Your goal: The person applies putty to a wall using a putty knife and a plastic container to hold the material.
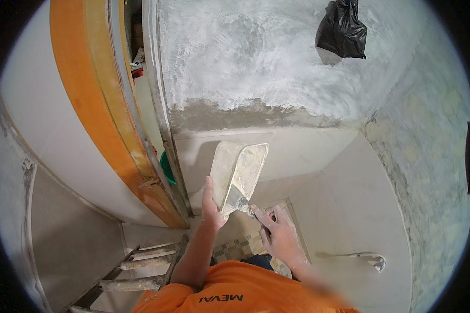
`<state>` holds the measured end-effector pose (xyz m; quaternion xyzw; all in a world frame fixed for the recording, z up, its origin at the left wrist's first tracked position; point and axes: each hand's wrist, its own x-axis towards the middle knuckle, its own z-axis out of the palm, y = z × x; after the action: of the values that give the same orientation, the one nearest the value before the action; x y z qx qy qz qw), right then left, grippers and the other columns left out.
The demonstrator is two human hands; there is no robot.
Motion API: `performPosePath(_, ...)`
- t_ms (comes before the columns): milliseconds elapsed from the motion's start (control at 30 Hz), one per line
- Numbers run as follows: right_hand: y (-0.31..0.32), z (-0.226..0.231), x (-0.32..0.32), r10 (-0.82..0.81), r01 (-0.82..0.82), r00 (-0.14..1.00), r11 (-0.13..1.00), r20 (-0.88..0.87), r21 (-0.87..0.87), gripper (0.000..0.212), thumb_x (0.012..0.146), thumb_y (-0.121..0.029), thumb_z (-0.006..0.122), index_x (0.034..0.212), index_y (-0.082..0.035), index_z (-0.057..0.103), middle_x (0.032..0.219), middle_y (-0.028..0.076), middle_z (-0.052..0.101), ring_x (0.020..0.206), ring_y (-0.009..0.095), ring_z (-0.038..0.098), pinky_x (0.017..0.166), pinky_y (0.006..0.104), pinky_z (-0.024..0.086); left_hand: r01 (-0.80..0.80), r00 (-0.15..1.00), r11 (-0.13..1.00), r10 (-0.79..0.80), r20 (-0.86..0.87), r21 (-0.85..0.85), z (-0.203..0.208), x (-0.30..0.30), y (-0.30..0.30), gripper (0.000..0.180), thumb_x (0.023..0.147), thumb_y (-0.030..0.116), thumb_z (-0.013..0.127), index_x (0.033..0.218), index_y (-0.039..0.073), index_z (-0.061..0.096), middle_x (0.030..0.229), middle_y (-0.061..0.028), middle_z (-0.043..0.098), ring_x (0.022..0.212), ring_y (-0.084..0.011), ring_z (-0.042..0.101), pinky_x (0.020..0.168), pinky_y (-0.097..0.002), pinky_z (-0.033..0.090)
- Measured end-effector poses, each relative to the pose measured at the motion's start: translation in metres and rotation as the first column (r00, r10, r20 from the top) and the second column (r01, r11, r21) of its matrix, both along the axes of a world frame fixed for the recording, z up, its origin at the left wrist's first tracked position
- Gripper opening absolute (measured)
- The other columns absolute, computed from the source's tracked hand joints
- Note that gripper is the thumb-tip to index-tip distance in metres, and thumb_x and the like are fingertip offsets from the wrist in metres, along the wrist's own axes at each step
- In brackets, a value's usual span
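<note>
My left hand (212, 207) grips a pale, putty-smeared mud pan (220, 164) from its left side near the lower end, thumb pointing up along the wall. The pan is tilted, its long inside facing right and coated with off-white filler. In my right hand (282, 237) is a putty knife, whose grey blade (237, 200) lies inside the lower end of the pan. Fingers cover most of the knife's handle, with the index finger stretched along it. White dust coats this hand.
Ahead rises a wall (245, 68) with patchy white filler above pale tiles (277, 138). A black plastic bag (344, 31) hangs on it. An orange door frame (81, 78) stands left, a worn wooden ladder (141, 266) lower left. Patterned tile floor (237, 249) shows below.
</note>
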<state>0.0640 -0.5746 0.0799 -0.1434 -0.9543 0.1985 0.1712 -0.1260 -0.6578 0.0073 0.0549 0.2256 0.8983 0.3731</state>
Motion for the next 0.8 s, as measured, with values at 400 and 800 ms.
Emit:
performPosePath(400, 0.022, -0.011, 0.012, -0.034, -0.019, 0.987, 0.946, -0.158, -0.323, 0.056, 0.082, 0.001, 0.059, 0.136, -0.011, 0.063, 0.087, 0.009, 0.054, 0.078, 0.022, 0.056, 0.067, 0.0345, 0.046, -0.017, 0.999, 0.999, 0.018, 0.044, -0.03, -0.014, -0.006, 0.013, 0.069, 0.105, 0.055, 0.041, 0.151, 0.004, 0.04, 0.144, -0.014, 0.052, 0.129, -0.0302, 0.054, 0.108, -0.0462, 0.044)
performPosePath(800, 0.032, -0.021, 0.023, -0.253, 0.087, 0.96, 0.674, -0.119, -0.734, 0.05, 0.081, 0.0, 0.064, 0.131, -0.004, 0.066, 0.091, 0.007, 0.064, 0.072, 0.015, 0.058, 0.064, 0.0272, 0.046, -0.058, 0.995, 0.991, 0.066, 0.068, -0.122, -0.015, -0.001, 0.016, 0.065, 0.104, 0.051, 0.047, 0.147, 0.003, 0.044, 0.14, -0.014, 0.055, 0.126, -0.0287, 0.057, 0.108, -0.0443, 0.046)
